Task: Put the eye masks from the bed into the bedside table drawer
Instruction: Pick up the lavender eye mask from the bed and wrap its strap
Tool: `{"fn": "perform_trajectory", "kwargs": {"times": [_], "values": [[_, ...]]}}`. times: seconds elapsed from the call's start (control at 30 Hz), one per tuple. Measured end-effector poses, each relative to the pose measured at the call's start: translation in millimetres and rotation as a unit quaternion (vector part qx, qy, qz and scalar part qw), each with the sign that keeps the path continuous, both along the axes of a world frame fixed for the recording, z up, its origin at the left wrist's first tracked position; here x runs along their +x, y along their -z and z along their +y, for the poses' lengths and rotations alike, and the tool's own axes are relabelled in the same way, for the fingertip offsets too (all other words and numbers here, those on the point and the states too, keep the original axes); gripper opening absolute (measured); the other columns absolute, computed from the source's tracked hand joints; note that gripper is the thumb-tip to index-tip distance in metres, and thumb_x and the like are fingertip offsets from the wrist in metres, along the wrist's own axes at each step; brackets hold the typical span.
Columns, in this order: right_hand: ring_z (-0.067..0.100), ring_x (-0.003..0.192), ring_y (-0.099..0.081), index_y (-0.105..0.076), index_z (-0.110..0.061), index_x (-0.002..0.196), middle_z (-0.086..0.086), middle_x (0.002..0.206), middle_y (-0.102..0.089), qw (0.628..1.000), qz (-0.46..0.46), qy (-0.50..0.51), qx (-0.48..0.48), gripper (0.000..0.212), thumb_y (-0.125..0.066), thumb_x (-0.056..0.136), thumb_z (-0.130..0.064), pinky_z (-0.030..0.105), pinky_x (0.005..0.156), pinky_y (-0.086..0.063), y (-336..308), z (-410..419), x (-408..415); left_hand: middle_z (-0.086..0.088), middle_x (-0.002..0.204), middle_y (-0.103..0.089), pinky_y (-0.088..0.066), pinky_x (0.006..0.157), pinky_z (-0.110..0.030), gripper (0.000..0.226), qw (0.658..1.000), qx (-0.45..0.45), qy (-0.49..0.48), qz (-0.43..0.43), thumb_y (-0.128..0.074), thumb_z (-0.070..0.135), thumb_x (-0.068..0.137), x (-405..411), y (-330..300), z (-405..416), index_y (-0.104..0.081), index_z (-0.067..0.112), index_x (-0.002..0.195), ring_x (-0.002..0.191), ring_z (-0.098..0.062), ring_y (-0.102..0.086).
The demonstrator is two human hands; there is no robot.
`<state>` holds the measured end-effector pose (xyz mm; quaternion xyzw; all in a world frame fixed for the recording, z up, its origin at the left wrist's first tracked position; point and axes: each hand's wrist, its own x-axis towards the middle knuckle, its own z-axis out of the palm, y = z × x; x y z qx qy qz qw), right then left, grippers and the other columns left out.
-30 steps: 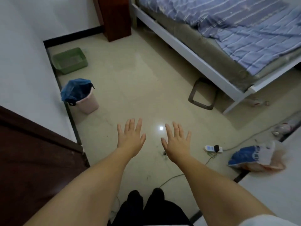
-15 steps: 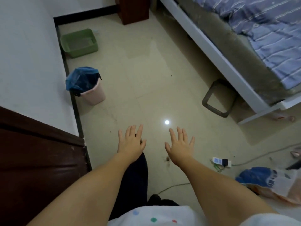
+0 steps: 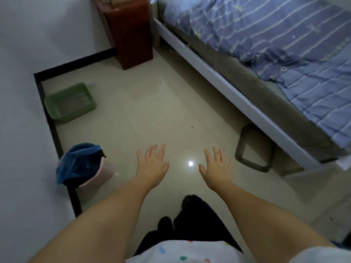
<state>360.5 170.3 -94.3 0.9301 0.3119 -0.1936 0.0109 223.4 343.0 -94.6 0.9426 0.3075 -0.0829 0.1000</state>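
Note:
My left hand (image 3: 152,164) and my right hand (image 3: 216,166) are stretched out over the floor, palms down, fingers apart, holding nothing. The bed (image 3: 218,73) with a white frame and a blue striped cover (image 3: 284,44) runs along the right side. A reddish-brown bedside table (image 3: 129,33) stands at the head of the bed, at the top of the view; I see only its side, no drawer front. No eye mask is visible on the part of the bed that shows.
A green plastic basin (image 3: 70,103) sits by the left wall. A pink bin with a blue bag (image 3: 83,166) stands close to my left hand. A dark metal loop (image 3: 252,149) pokes out from under the bed. Beige tiled floor lies ahead.
The view has moved forward and tilted up: the bedside table and more of the bed have come into sight, the dark door at left and the bag at right have dropped out. Both hands stay open.

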Motion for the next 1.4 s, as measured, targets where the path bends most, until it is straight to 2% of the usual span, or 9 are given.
{"fn": "perform_trajectory", "kwargs": {"times": [0.23,0.43,0.77,1.0,1.23,1.4], "values": [[0.024,0.146,0.004,-0.006,-0.027,0.147,0.007,0.159,-0.004,1.000,0.000,0.003,0.022,0.061,-0.029,0.094,-0.046,0.060,0.113,0.003,1,110,147,-0.009,0.152,-0.028,-0.012,0.113,-0.057,0.063,0.999,0.018,0.028,-0.020,-0.035,0.043,0.093,156,5,117,-0.011,0.021,0.147,0.140,-0.022,-0.024],[0.025,0.146,0.006,-0.007,-0.026,0.147,0.007,0.160,-0.003,0.998,-0.042,-0.039,0.028,0.062,-0.030,0.094,-0.046,0.062,0.114,0.000,-20,233,307,-0.010,0.153,-0.026,-0.013,0.113,-0.055,0.064,0.999,0.028,-0.005,-0.038,-0.036,0.044,0.093,300,-17,229,-0.012,0.020,0.147,0.140,-0.022,-0.023],[0.024,0.146,0.007,-0.008,-0.026,0.147,0.007,0.159,-0.002,0.996,-0.020,-0.069,0.052,0.060,-0.031,0.095,-0.042,0.063,0.113,0.002,-12,450,486,-0.009,0.152,-0.028,-0.012,0.114,-0.055,0.064,0.998,0.029,-0.047,-0.031,-0.036,0.045,0.093,465,-11,428,-0.009,0.023,0.147,0.138,-0.024,-0.027],[0.023,0.146,0.003,-0.012,-0.026,0.147,0.005,0.159,-0.005,0.995,-0.042,0.006,0.085,0.058,-0.032,0.095,-0.042,0.062,0.113,0.002,-31,602,628,-0.009,0.151,-0.029,-0.011,0.115,-0.056,0.065,0.998,0.044,-0.017,-0.039,-0.038,0.044,0.093,622,-31,594,-0.010,0.022,0.147,0.141,-0.024,-0.024],[0.023,0.146,0.004,-0.011,-0.029,0.147,0.003,0.159,-0.004,0.995,-0.015,0.067,0.077,0.056,-0.032,0.096,-0.040,0.061,0.114,0.003,-36,689,765,-0.007,0.152,-0.028,-0.009,0.115,-0.056,0.065,0.996,0.011,0.067,-0.051,-0.036,0.045,0.093,784,-37,684,-0.008,0.023,0.147,0.142,-0.021,-0.019],[0.023,0.146,0.005,-0.009,-0.028,0.147,0.005,0.159,-0.002,0.996,-0.005,0.062,0.067,0.057,-0.031,0.095,-0.041,0.062,0.113,0.001,-12,768,881,-0.009,0.152,-0.025,-0.009,0.115,-0.057,0.065,0.997,0.018,0.068,-0.041,-0.033,0.046,0.094,903,-21,763,-0.007,0.021,0.148,0.143,-0.022,-0.018]]}}
